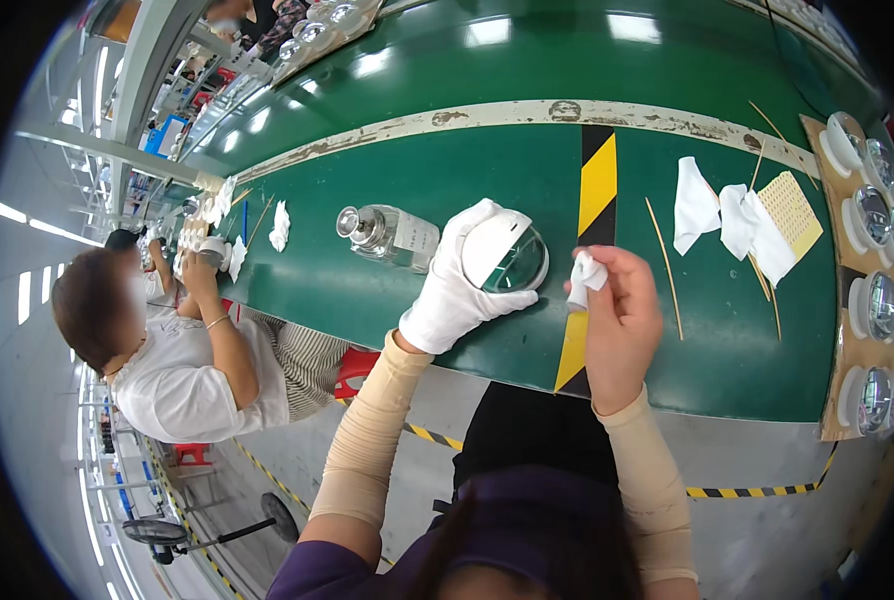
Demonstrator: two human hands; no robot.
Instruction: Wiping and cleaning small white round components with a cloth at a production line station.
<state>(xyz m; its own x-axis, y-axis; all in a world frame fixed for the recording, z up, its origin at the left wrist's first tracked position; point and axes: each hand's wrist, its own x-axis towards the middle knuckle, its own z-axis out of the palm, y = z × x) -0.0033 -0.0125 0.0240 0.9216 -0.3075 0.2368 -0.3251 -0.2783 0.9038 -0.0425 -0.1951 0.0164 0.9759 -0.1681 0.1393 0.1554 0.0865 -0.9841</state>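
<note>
The gloved left hand (454, 285) is gripping a round white-rimmed glass piece (507, 256) over the green table (367, 270), fingers wrapping its rim. At 3 o'clock of it, the bare right hand (619, 318) is pinching a small white cloth wad (586, 274). A glass bottle (387, 235) is lying at 9 o'clock; 2 white cloths (727, 215) are sitting beyond at 2 o'clock.

A round white-rimmed lens (507, 257) with a greenish glass face sits tilted above the green tabletop (387, 290), cupped from the left. Just right of it, a small white cloth wad (586, 272), possibly tissue, is pinched upright.
</note>
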